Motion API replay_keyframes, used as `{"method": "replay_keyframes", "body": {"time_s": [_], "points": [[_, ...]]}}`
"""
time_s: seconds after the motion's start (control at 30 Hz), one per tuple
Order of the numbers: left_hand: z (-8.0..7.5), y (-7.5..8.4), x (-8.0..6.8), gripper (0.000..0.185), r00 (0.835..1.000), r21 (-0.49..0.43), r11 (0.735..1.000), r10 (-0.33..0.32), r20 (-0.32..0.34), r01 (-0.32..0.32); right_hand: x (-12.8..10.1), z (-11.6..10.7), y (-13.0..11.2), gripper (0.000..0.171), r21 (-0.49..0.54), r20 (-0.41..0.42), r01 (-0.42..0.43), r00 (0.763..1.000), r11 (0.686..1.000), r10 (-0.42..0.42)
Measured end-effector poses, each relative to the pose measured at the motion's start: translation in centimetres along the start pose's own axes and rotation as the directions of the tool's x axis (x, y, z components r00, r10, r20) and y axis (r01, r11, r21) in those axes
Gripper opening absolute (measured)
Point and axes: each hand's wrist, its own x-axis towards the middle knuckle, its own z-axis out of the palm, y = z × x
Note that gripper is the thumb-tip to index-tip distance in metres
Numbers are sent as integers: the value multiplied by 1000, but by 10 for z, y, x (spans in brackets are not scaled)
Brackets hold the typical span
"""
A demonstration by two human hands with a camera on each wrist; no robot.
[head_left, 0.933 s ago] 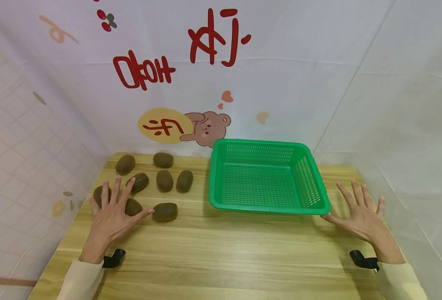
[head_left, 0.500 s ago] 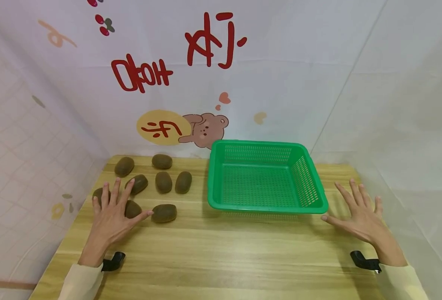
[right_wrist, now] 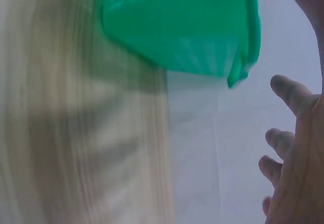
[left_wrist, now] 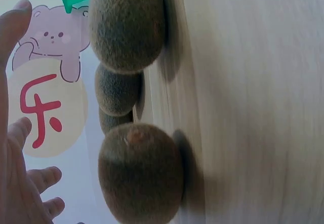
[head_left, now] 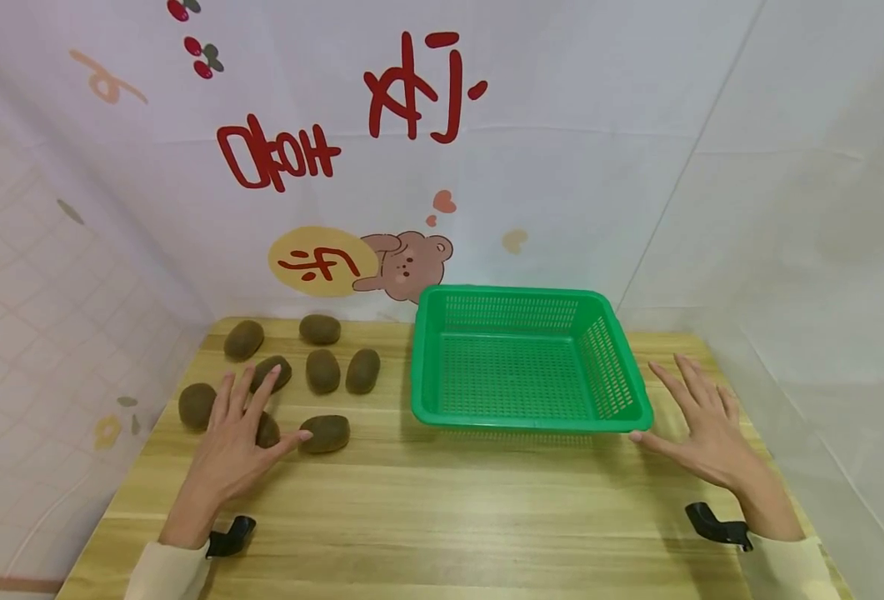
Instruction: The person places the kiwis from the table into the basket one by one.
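Note:
My left hand (head_left: pixel 233 454) hovers with spread, slightly bent fingers over several brown kiwifruits. Its thumb tip is right at the near end of one kiwifruit (head_left: pixel 325 434), while the palm side partly hides another kiwifruit (head_left: pixel 267 431). In the left wrist view, a kiwifruit (left_wrist: pixel 140 173) stands large on the wood, apart from the fingertips (left_wrist: pixel 44 177). A green plastic basket (head_left: pixel 531 423) with slotted walls stands right of the fruit, nothing in it. Beside its front right corner is my right hand (head_left: pixel 711 442), fingers spread and holding nothing, thumb close to the rim.
More kiwifruits lie farther back, such as one at the far left corner (head_left: pixel 243 340) and one by the back edge (head_left: pixel 319 329). White printed cloth (head_left: pixel 561 167) rises behind the wooden table (head_left: pixel 471 517) and along both sides.
My left hand has shifted slightly right, uncovering the leftmost kiwifruit. My right hand has moved left toward the basket, its fingers drawn a little closer together. Kiwifruits and basket stay in place.

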Motion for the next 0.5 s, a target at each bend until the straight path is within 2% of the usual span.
{"method": "replay_keyframes", "body": {"time_s": [0.33, 0.5], "points": [[12, 13, 5, 105, 999, -51, 998, 36, 4, -35, 10, 12, -24, 102, 41, -51, 149, 988, 988, -147], [21, 20, 6, 106, 998, -89, 995, 56, 6, -55, 13, 19, -39, 95, 71, -35, 172, 985, 983, -170]]}}
